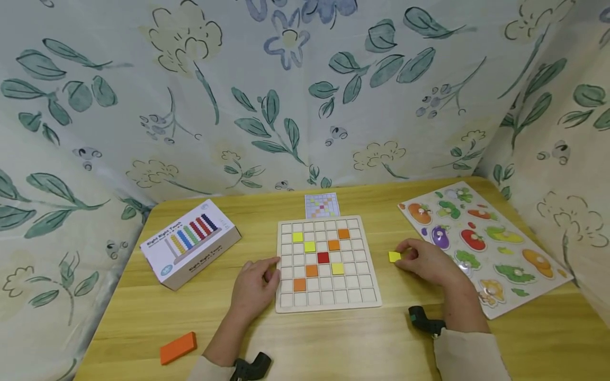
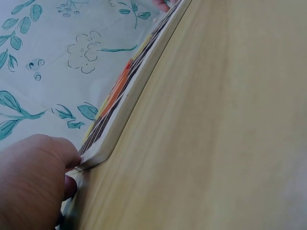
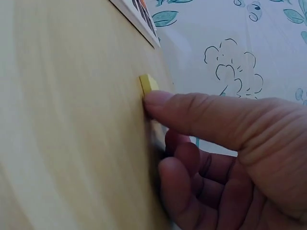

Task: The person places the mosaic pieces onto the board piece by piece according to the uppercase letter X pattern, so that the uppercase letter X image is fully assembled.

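Observation:
My right hand [image 1: 425, 261] pinches a small yellow square tile [image 1: 394, 256] between thumb and fingers, just right of the white grid board [image 1: 329, 307]. In the right wrist view the tile's edge [image 3: 146, 83] shows beyond the thumb, close to the tabletop. The left hand [image 1: 256, 286] touches the board's left edge with its fingertips; its other fingers are bent. On the board lie several orange tiles [image 1: 312, 271] in a slanted line, a red tile [image 1: 323, 257] at the centre, and yellow tiles [image 1: 310, 246]. Behind the board is a card [image 1: 321, 206] printed with a coloured grid pattern.
A white box [image 1: 190, 244] with pictured coloured beads stands at the left. An orange block [image 1: 178, 348] lies near the front left. To the right is a vegetable puzzle board [image 1: 486, 248], partly behind the right forearm. A floral cloth [image 1: 286, 127] hangs around the table.

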`<control>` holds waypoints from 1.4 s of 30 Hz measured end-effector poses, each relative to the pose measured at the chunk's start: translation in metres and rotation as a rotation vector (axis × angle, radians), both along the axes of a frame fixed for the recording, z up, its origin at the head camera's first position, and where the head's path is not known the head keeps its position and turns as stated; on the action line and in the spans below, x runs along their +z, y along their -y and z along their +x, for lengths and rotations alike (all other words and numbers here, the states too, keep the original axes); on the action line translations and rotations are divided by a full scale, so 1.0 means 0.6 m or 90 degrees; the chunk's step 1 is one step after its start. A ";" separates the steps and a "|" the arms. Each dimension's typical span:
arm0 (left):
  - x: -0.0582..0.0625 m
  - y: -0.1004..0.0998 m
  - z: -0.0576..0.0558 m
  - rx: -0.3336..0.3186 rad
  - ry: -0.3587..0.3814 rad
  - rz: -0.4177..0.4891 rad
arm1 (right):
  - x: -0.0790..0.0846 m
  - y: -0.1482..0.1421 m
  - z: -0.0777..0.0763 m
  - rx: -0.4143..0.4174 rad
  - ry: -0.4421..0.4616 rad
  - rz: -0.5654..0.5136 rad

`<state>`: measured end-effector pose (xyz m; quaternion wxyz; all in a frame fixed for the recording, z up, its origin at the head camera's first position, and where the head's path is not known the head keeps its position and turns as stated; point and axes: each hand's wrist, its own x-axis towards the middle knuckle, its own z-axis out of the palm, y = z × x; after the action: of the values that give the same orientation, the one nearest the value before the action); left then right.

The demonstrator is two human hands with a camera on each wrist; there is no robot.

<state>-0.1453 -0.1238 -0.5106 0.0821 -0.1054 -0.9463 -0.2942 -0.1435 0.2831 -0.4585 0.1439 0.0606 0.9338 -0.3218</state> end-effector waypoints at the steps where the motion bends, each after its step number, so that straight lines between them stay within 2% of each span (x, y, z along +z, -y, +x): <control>1: 0.000 0.000 0.000 -0.001 -0.002 0.001 | -0.001 0.001 0.000 0.001 -0.003 0.000; 11: -0.002 0.001 -0.001 -0.001 -0.007 -0.005 | 0.007 0.011 0.000 0.013 0.003 -0.012; 18: 0.001 0.001 0.000 0.000 -0.003 -0.002 | 0.018 0.048 -0.002 0.060 -0.020 -0.043; 27: 0.000 0.001 -0.001 0.001 -0.008 -0.004 | 0.028 0.118 0.006 0.138 0.044 -0.078; 32: 0.001 0.000 0.000 -0.001 -0.011 -0.003 | 0.027 0.134 0.009 0.158 0.049 -0.060; 42: 0.003 -0.001 0.001 0.002 -0.011 -0.002 | 0.028 0.153 0.012 0.159 0.051 -0.010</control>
<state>-0.1450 -0.1234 -0.5088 0.0903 -0.1067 -0.9462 -0.2919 -0.1362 0.1911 -0.4420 0.2201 -0.0445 0.9252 -0.3061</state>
